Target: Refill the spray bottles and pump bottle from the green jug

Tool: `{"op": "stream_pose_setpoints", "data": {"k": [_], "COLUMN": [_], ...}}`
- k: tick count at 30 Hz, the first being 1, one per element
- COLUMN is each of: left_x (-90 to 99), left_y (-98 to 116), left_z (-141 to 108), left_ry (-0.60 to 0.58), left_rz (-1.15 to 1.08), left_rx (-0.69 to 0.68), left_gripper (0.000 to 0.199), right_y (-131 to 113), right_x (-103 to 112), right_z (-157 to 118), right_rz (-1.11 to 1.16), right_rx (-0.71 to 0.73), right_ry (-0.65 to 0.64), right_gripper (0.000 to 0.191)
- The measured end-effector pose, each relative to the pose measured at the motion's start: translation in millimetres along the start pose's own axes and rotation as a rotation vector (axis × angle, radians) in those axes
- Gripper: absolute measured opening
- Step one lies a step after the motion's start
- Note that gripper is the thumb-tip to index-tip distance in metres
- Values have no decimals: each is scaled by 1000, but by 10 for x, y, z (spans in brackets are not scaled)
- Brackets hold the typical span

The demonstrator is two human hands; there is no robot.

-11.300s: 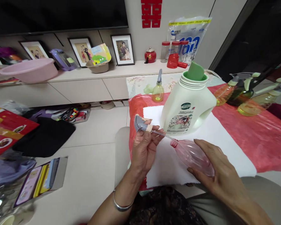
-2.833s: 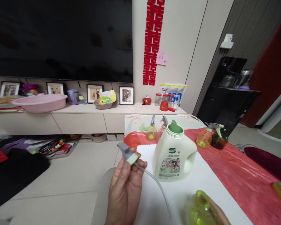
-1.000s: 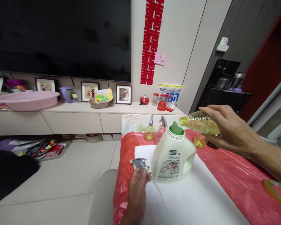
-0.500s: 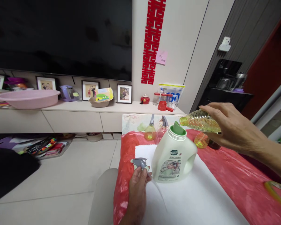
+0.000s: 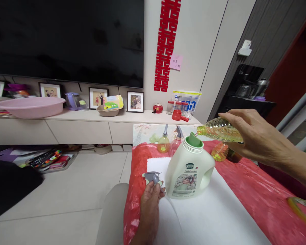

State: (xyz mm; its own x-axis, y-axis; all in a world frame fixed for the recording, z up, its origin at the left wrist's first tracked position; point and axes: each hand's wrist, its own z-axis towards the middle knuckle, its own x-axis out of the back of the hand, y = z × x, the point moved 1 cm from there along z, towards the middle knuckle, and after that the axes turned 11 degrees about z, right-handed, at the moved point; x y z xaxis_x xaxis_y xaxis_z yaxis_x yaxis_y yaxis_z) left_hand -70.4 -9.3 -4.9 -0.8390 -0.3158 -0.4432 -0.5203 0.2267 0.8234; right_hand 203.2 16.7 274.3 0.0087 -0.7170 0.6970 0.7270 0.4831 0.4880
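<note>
My right hand point(image 5: 252, 131) grips a clear yellowish bottle point(image 5: 220, 130), tipped nearly level with its open neck at the green spout of a jug. That pale green detergent jug point(image 5: 185, 173) stands uncapped on a white sheet point(image 5: 206, 217). Liquid shows at the bottle's mouth. Left of the jug, my left hand point(image 5: 150, 200) is closed on a grey spray trigger head point(image 5: 153, 177), whose thin clear dip tube trails down over the sheet. Behind the jug stand a yellow-green spray bottle point(image 5: 163, 143) and a pink spray bottle point(image 5: 177, 141), both with grey triggers.
An orange-yellow glass bottle point(image 5: 219, 152) and a dark one lie behind the jug. Red plastic covering point(image 5: 265, 183) spreads over the table, with a tape roll point(image 5: 302, 211) at right. A low cabinet point(image 5: 91, 131) bears a pink basin point(image 5: 30, 107), frames and jars.
The bottle in my right hand has shifted slightly right and stays tipped over the jug. My left hand and the jug have not visibly moved.
</note>
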Motion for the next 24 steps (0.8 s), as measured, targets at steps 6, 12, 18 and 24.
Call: {"op": "stream_pose_setpoints", "data": {"k": [6,12,18,24], "left_x": [0,5,-8,1], "left_y": [-2,-20,8,-17], "left_z": [-1,14,5,13], "left_ry": [12,12,-26,-13], "left_rz": [-26,-25,-3,-23], "left_rx": [41,32,-3,22], "left_gripper": [75,68,62,71], "right_y": [58,60,49,81], "right_x": [-11,28,56,76], "right_z": [-12,29,71,66], "right_rz": [4,-11,-16,-8], "right_rx": [-7,14,21,11], "right_ry": [-12,4,20,13], "right_gripper": [63,60,58,60]}}
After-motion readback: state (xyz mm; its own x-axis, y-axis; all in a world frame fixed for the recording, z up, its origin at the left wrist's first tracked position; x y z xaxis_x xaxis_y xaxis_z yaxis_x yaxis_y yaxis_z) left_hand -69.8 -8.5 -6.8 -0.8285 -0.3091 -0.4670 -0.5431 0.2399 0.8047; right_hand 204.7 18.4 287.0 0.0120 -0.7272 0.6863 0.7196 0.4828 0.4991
